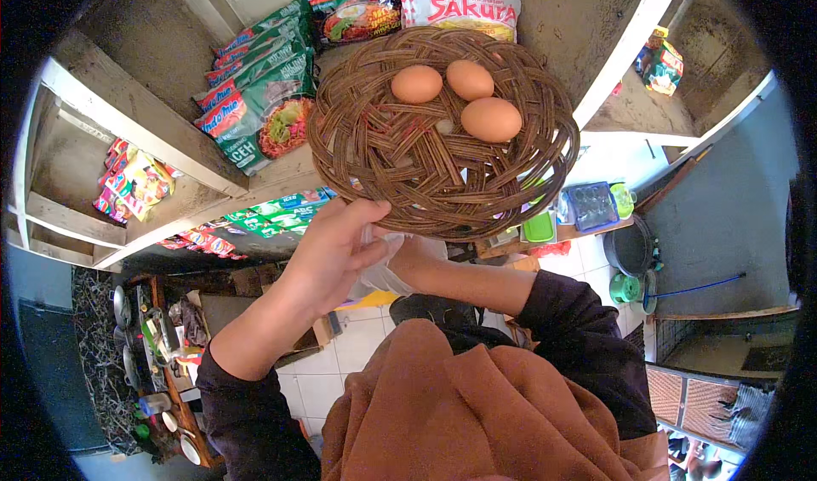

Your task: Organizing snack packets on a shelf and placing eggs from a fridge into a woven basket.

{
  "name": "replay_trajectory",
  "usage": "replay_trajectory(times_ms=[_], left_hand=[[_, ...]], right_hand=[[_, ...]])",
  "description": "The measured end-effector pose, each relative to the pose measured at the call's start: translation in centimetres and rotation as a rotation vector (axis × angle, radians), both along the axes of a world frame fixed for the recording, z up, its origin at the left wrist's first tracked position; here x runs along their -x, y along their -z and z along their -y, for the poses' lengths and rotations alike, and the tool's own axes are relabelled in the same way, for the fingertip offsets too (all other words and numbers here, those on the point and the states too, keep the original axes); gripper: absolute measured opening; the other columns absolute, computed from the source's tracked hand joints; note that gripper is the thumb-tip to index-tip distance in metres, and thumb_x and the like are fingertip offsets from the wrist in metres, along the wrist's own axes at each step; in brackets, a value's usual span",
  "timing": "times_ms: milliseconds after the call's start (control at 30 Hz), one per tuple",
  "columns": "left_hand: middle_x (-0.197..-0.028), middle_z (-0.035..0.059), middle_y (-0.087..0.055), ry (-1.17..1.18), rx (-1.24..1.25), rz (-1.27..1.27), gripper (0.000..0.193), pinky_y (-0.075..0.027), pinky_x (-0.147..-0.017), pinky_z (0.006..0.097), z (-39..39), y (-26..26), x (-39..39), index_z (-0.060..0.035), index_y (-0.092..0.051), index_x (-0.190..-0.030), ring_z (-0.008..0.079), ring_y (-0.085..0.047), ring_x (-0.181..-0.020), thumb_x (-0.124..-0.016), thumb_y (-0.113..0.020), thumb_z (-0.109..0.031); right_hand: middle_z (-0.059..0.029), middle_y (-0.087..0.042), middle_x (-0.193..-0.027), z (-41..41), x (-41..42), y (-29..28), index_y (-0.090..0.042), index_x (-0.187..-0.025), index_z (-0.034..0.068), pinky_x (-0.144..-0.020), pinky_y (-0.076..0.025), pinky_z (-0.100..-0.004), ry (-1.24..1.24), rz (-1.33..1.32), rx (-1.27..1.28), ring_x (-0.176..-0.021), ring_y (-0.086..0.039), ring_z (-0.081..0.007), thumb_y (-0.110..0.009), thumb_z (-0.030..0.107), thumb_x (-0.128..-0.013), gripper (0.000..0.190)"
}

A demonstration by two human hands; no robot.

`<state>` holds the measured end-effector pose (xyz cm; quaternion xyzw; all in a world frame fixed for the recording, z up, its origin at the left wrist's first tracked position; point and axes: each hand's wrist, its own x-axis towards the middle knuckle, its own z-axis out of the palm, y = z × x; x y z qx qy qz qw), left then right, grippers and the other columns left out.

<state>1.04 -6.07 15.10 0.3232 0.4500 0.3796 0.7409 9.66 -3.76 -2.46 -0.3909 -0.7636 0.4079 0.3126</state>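
A round woven basket (408, 206) of brown strands rests at the front of a wooden shelf, tilted toward the camera. Three brown eggs (491, 120) lie in its upper right part. My left hand (338, 245) grips the basket's lower left rim, thumb on top. My right hand (418, 257) is below the basket, beside a translucent plastic bag (386, 277); the basket and bag partly hide its fingers, so its hold is unclear. Green instant noodle packets (258, 114) stand left of the basket, a black noodle packet (357, 12) and white noodle packets (459, 8) behind it.
White-edged shelf dividers (629, 40) rise on both sides. Sachet strips (274, 216) hang under the shelf at left. Noodle packets (137, 181) fill part of the left compartment. Lower right are a blue-rimmed container (592, 206) and a green container (539, 227); utensils lie lower left.
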Motion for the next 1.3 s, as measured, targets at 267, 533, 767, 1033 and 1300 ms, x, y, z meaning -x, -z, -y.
replay_trajectory(times_ms=[267,533,767,1033,1300], left_hand=[[-0.087,0.0057,-0.060,0.106,-0.034,0.023,0.020,-0.037,-0.050,0.0155,-0.9,1.1,1.0,-0.0014,-0.053,-0.094,0.0081,-0.055,-0.071,-0.080,-0.050,-0.016],[-0.095,0.0115,-0.060,0.078,-0.025,-0.019,0.028,-0.048,-0.078,0.0295,-0.7,0.3,1.0,0.0027,-0.045,-0.102,0.0039,-0.024,-0.032,-0.079,-0.050,-0.013],[-0.099,0.0117,-0.059,0.018,-0.020,-0.061,0.029,-0.048,-0.076,0.0288,-0.4,0.3,0.6,0.0016,-0.045,-0.102,0.0042,-0.024,-0.032,-0.079,-0.051,-0.014],[-0.093,0.0093,-0.060,-0.047,-0.038,-0.025,0.029,-0.046,-0.082,0.0342,0.1,0.5,0.0,-0.0005,-0.045,-0.104,0.0043,-0.028,-0.034,-0.079,-0.050,-0.014],[-0.087,0.0056,-0.060,0.024,0.003,0.011,0.024,-0.043,-0.087,0.0383,0.1,2.1,0.7,-0.0032,-0.046,-0.100,0.0036,-0.025,-0.034,-0.079,-0.048,-0.014]], right_hand=[[-0.0187,-0.054,-0.103,-1.5,-2.9,1.8,-0.054,-0.101,0.001,-0.087,-0.037,-0.0376,-0.116,0.288,-0.031,-0.095,-0.051,-0.0260,-0.061,0.023,-0.066,0.042],[-0.0169,-0.048,-0.114,1.6,-9.8,-8.8,-0.044,-0.117,0.002,-0.090,-0.037,-0.0343,-0.111,0.078,-0.245,-0.103,-0.047,-0.0284,-0.065,0.024,-0.062,0.063],[-0.0084,-0.056,-0.100,3.6,-13.7,-12.4,-0.052,-0.108,0.002,-0.078,-0.042,-0.0289,-0.249,-0.202,0.301,-0.092,-0.052,-0.0150,-0.074,0.019,-0.055,0.060],[-0.0111,-0.060,-0.083,6.2,-17.4,-20.5,-0.058,-0.095,0.005,-0.065,-0.046,-0.0313,-0.503,0.058,-0.169,-0.072,-0.059,-0.0258,-0.072,0.015,-0.051,0.047],[-0.0115,-0.059,-0.080,-1.5,-11.0,-22.2,-0.059,-0.083,0.003,-0.067,-0.043,-0.0363,0.148,0.335,-0.679,-0.079,-0.057,-0.0255,-0.068,0.011,-0.051,0.034]])
